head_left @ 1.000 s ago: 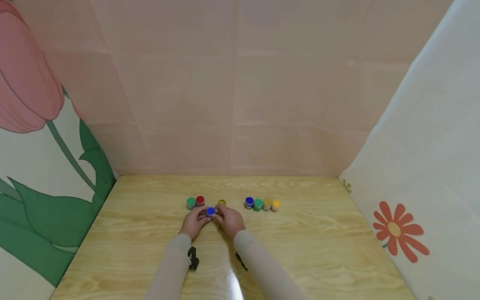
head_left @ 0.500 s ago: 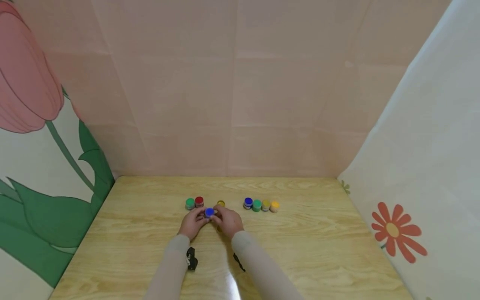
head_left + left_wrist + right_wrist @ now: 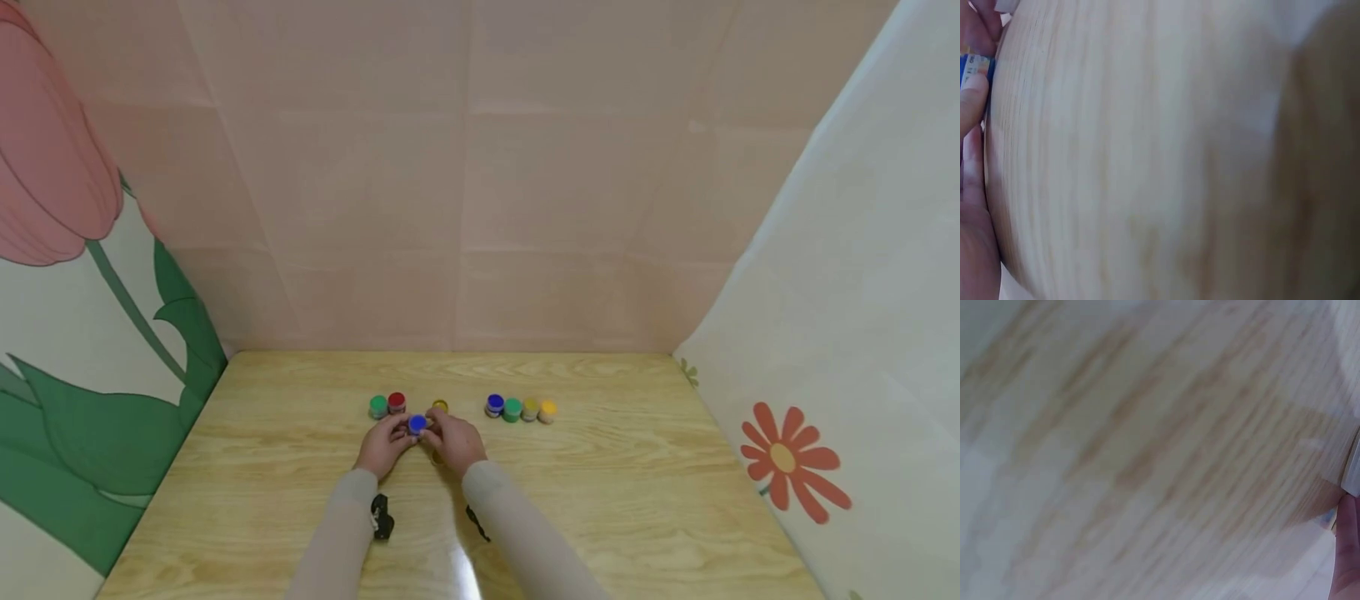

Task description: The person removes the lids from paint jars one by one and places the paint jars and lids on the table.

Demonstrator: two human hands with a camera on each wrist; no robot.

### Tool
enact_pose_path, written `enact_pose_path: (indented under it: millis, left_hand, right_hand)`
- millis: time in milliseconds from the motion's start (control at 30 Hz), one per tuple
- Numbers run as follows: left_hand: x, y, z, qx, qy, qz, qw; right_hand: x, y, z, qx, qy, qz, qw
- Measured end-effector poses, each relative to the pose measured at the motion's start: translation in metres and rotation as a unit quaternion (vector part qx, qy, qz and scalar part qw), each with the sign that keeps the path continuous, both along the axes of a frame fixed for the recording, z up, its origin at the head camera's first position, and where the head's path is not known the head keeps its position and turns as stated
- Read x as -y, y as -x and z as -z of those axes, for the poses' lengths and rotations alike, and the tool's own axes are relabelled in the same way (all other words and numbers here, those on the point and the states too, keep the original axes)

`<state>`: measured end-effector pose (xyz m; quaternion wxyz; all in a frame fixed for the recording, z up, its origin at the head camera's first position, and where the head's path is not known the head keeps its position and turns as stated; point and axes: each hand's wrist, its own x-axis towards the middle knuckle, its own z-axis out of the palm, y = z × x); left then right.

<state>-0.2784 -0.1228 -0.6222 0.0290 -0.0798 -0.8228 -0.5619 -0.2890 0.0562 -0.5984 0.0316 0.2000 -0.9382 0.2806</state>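
Note:
A small jar with a blue lid (image 3: 417, 425) is between my two hands, in front of a red-lidded jar (image 3: 397, 402). My left hand (image 3: 381, 447) grips it from the left. In the left wrist view the thumb (image 3: 974, 100) lies along the labelled side of the blue-lidded jar (image 3: 979, 64). My right hand (image 3: 458, 442) pinches the jar's right side with thumb and forefinger. Behind the right fingers sits a yellow-lidded jar (image 3: 440, 406), partly hidden. A yellowish round edge (image 3: 438, 457) peeks out under the right hand. The right wrist view catches only fingers (image 3: 1347, 544) at its edge.
A green-lidded jar (image 3: 378, 406) stands left of the red one. To the right is a row of small jars: blue (image 3: 495, 405), green (image 3: 512, 409), dull yellow (image 3: 530, 409) and orange-yellow (image 3: 547, 411). Cloth walls border the wooden table (image 3: 637, 500).
The head view has drifted slightly, moving everything a little to the left. Both hands keep their hold on the blue-lidded jar, which stays by the red-lidded one.

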Motion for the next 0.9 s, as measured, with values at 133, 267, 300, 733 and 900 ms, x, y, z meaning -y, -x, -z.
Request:
enact_pose_path:
  millis: [133,267,300,733,900]
  left_hand:
    - [-0.001,-0.003,-0.003,0.003,0.007,0.001,1.0000]
    - [-0.001,-0.006,-0.006,0.008,0.006,-0.003,0.9999]
    - [-0.002,-0.006,-0.007,0.007,0.006,-0.003,1.0000]
    - [-0.002,-0.008,-0.012,-0.007,0.014,0.000,0.9999]
    - [-0.001,-0.004,-0.006,-0.010,0.017,0.005,0.9998]
  right_hand:
    - [0.002,-0.001,0.001,0.003,-0.006,0.003,1.0000]
    - [0.003,-0.002,0.001,-0.006,-0.009,0.001,0.9999]
    - [0.003,-0.002,0.001,-0.010,-0.009,0.000,0.9999]
    - [-0.002,0.000,-0.004,0.002,-0.010,-0.019,0.9998]
    - [-0.001,-0.001,-0.003,0.000,-0.011,-0.012,0.9999]
